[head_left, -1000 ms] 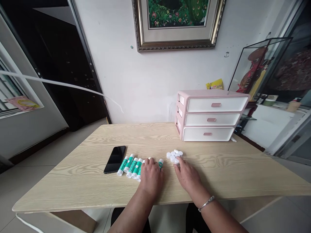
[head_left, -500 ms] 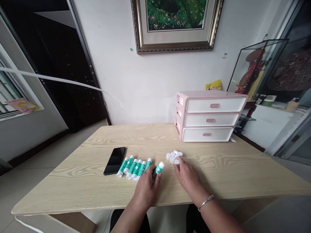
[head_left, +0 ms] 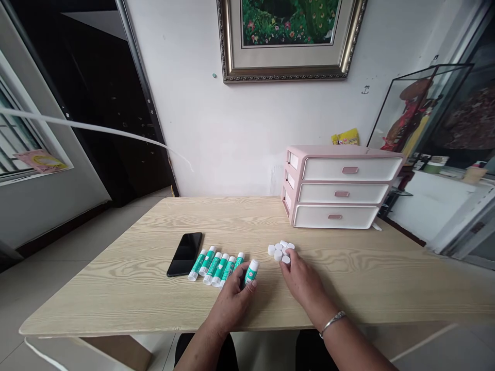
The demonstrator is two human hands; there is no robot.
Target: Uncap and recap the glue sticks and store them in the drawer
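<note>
While left hand [head_left: 231, 300] holds tube [head_left: 252, 271], right [head_left: 303, 281] at caps [head_left: 278, 255]

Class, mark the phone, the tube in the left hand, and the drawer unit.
Phone [head_left: 184, 254]: head view, middle of the screen.
Tube [head_left: 251, 273]: head view, green label.
Drawer unit [head_left: 328, 193]: head view, front of the middle drawer.

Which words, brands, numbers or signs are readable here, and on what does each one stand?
No words, brands or numbers are readable.
Wall: a small dark mark, like an anchor.
Tube in the left hand, other green-and-white tubes: label print too small.
Yellow packet by the drawers: print too small.
Pink-and-yellow packet, far left: too blurred.
</note>
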